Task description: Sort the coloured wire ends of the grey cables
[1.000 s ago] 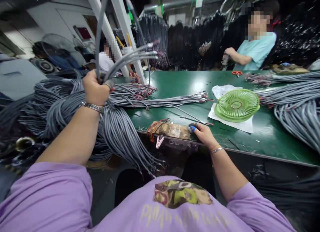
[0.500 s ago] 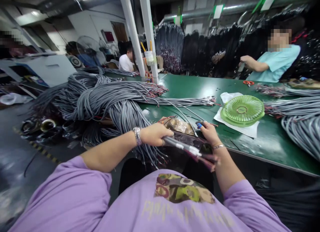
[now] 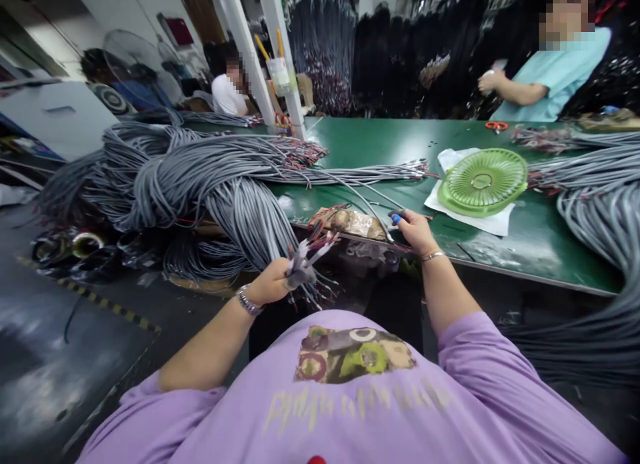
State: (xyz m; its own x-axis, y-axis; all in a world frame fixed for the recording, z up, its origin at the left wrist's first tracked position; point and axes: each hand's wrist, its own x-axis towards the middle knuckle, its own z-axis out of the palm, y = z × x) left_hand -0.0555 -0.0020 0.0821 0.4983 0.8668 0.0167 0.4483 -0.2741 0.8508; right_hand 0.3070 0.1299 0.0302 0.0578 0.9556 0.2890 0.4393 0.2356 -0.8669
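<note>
My left hand (image 3: 271,283) is closed around a small bunch of cables (image 3: 303,264), just in front of the bench edge. Their white-sleeved ends and thin reddish wires point up and to the right. On the bench side, my right hand (image 3: 416,233) pinches a single grey cable (image 3: 387,201) near its end, and a bit of wire sticks out past the fingers. Something blue covers the right thumb tip. Between the hands, a clear plastic-wrapped packet (image 3: 357,223) lies at the bench edge. A large heap of grey cables (image 3: 195,177) spreads over the left of the bench.
A green plastic basket (image 3: 483,182) sits on white paper on the green bench (image 3: 385,141). More grey cables (image 3: 595,204) hang over the right side. Red-handled scissors (image 3: 496,126) lie toward the back. A white post (image 3: 283,64) rises behind the heap. Two people are across the bench.
My left hand has moved left and slightly down with its cable bunch, whose ends now point up instead of to the lower right. My right hand keeps its pinch. The view has tilted down.
</note>
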